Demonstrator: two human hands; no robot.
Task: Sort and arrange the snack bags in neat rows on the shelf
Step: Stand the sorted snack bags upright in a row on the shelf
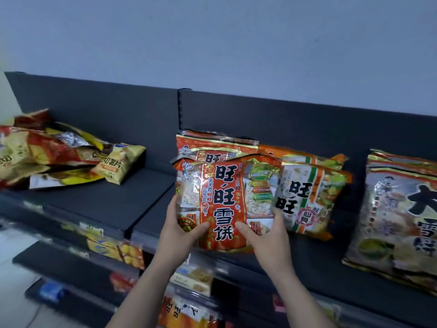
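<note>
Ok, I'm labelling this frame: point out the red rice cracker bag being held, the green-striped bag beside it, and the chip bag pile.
red rice cracker bag [221, 200], head view, front panel
green-striped bag [307, 197], head view, front
chip bag pile [59, 152], head view, middle

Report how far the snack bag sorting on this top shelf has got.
Roughly midway. Done: a matching red rice cracker bag and the green-striped senbei bags stand against the back panel, with a large gold bag to their right. In hand: left hand and right hand hold a red rice cracker bag upright at the front. Left: the jumbled pile of chip bags on the shelf's left end.
</note>
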